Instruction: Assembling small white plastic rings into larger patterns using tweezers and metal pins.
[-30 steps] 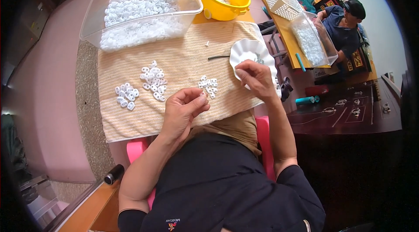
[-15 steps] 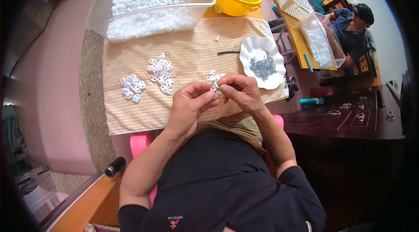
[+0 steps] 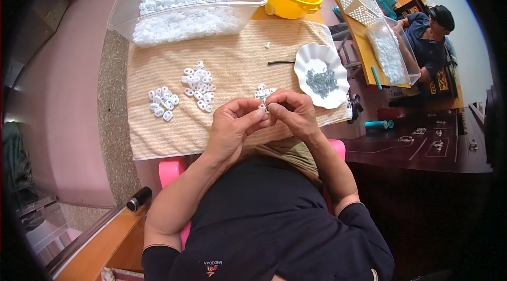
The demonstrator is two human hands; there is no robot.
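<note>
My left hand and my right hand meet above the near part of a striped towel, thumbs and fingertips pinched together. Between them is a small white plastic piece, largely covered by the fingers. Just beyond the fingertips, several similar white pieces lie in a little group. Further left on the towel are two loose piles of white oval two-holed plastic pieces, a larger pile and a smaller pile. To the right of my right hand, a white scalloped plate holds many tiny grey-clear parts.
The towel covers the table. At its far side stand a clear bin full of white pieces and a yellow tub. A thin dark stick lies beside the plate. On the right, a person sits at another table with a clear bin.
The whole view has shifted slightly, moving the table things a little to the right. Both hands stay pinched together at the same small piece.
</note>
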